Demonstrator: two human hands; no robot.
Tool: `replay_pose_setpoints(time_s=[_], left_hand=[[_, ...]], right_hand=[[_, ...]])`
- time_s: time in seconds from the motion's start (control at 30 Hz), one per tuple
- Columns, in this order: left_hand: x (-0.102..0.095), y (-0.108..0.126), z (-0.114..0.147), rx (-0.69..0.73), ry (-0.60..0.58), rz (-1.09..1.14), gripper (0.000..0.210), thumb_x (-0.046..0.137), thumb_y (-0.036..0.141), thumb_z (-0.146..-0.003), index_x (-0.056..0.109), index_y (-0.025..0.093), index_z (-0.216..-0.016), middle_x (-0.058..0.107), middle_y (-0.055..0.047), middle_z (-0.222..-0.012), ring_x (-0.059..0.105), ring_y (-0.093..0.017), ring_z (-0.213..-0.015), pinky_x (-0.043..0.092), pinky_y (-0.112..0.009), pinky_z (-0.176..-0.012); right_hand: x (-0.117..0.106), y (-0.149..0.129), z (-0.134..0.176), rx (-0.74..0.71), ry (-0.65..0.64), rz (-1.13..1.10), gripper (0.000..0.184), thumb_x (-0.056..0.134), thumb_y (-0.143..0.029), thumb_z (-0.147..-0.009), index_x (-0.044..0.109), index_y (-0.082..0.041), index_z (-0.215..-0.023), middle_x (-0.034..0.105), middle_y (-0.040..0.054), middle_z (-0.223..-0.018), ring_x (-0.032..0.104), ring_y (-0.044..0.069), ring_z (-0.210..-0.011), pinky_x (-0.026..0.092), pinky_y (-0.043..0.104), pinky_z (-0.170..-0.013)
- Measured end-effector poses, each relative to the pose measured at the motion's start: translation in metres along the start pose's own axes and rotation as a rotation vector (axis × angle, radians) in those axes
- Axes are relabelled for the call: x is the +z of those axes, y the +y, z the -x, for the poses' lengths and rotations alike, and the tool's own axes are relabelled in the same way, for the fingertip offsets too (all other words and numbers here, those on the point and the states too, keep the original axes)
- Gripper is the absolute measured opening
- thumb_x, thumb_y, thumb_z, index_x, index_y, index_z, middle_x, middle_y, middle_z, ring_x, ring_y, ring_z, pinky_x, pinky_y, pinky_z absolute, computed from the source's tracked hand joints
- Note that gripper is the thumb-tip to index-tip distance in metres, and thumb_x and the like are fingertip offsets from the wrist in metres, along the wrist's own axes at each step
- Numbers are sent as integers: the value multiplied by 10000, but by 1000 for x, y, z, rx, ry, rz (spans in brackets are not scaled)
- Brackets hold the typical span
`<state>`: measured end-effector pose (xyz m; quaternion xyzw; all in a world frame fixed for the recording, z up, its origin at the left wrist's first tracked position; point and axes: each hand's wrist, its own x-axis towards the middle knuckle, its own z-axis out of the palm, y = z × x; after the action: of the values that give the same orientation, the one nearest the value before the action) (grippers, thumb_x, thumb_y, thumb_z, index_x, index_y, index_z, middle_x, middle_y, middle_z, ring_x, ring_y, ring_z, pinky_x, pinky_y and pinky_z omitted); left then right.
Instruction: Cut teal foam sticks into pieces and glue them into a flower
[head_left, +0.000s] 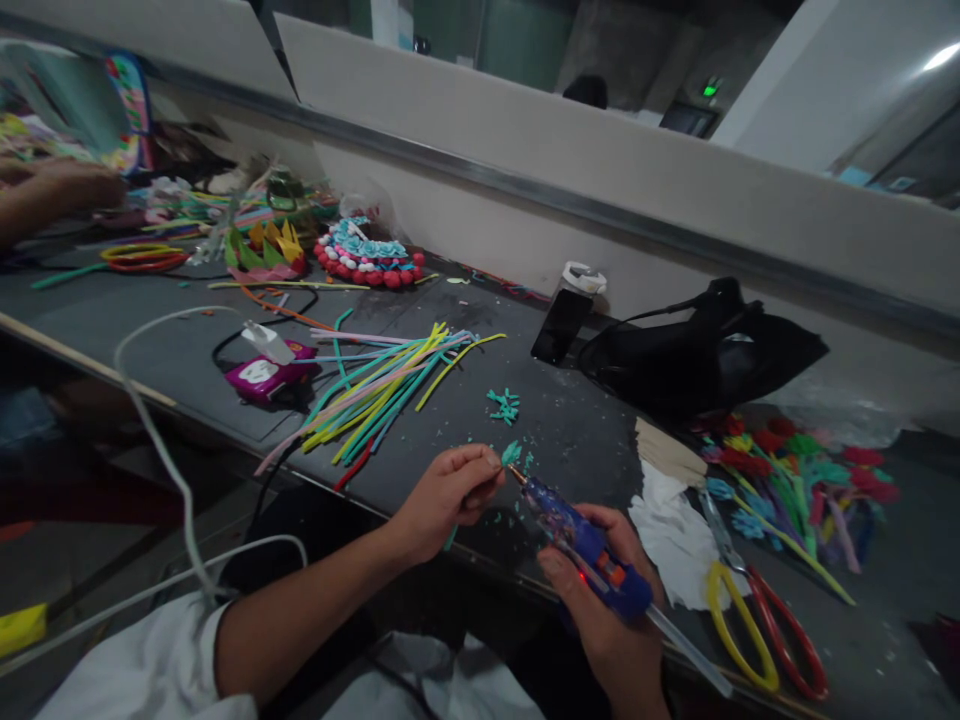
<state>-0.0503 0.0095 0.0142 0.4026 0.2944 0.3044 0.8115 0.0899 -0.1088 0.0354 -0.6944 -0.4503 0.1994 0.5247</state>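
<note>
At the near edge of the dark surface (pixel 187 350), the person's left hand (pixel 442 500) pinches a small teal piece (pixel 511 453); its fingers (pixel 487 462) are closed on it. The right hand (pixel 607 610) grips a blue glue gun (pixel 581 545), its fingers wrapped around the handle. The gun's tip almost touches the teal piece. A clear glue stick (pixel 686 650) pokes out of the back of the gun.

Little teal scraps (pixel 504 405) lie on the surface just past the hands, so some cutting looks done. Further left is a bunch of long colored sticks (pixel 382 385), not yet used. Beside them sits a pink box (pixel 266 375) with a white cable (pixel 150 420).

On the right, many finished little flowers (pixel 795 470) lie in a pile, near white paper (pixel 667 525) and scissors (pixel 757 620) with yellow and red handles. A black bag (pixel 712 350) and a dark bottle (pixel 566 315) stand far back. On the far left there is a red and teal beaded piece (pixel 367 255), and another person's hand (pixel 52 190) works there.

I think a good part is made, and this piece is only now being glued.
</note>
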Motion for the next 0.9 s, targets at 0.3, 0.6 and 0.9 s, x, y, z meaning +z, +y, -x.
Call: replay_pose_setpoints(time_s=[0.3,0.6,0.9], left_hand=[[2,1,0,-2,15,-22,288,616,415,-813,540,153,-720,302,80,-524,206,-45,-448,100,-185,-420],[0,-1,0,13,-10,-27,272,598,399,-839,531,157,-732,290,83,-521,180,-48,-451,91,-193,-418],[-1,-3,-1,21,-23,-18,269,590,394,-849,532,158,-734,279,85,-523,167,-48,-453,87,-194,-420]], right_hand=[[0,1,-1,-52,12,31,316,688,-482,-758,577,-219,-893,566,-45,-623,505,122,-509,429,238,-515],[-1,2,-1,-33,33,48,310,698,-486,-740,577,-223,-851,547,-60,-600,481,110,-508,408,228,-516],[-2,2,-2,-52,30,107,318,679,-510,-758,568,-228,-855,561,-53,-617,490,124,-523,409,239,-528]])
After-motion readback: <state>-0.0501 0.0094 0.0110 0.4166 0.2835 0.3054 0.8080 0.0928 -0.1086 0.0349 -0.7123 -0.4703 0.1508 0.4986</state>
